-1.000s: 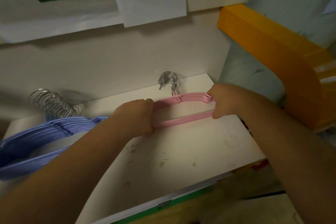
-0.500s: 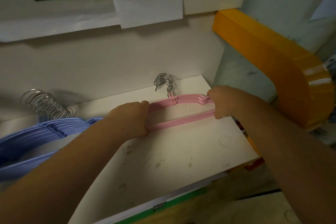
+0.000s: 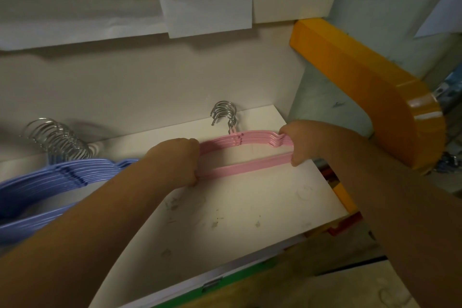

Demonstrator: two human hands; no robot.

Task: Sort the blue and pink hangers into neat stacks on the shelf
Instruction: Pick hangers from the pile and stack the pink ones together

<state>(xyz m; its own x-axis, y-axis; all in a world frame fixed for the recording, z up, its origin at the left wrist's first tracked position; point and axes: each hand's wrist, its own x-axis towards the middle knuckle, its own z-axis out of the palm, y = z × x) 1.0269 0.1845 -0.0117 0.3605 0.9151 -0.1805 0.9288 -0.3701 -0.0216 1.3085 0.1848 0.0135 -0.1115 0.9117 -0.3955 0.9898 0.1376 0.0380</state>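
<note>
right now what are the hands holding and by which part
Both grip the small stack of pink plastic hangers by its ends: the left hand on the left shoulder end, the right hand on the right.

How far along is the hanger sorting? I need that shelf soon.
Nearly done, it seems. The blue hangers already lie stacked at the shelf's left end, hooks toward the wall. The left hand and right hand grip the ends of the pink hangers, squaring that stack on the shelf. What looks left is letting go; no loose hangers show.
</note>
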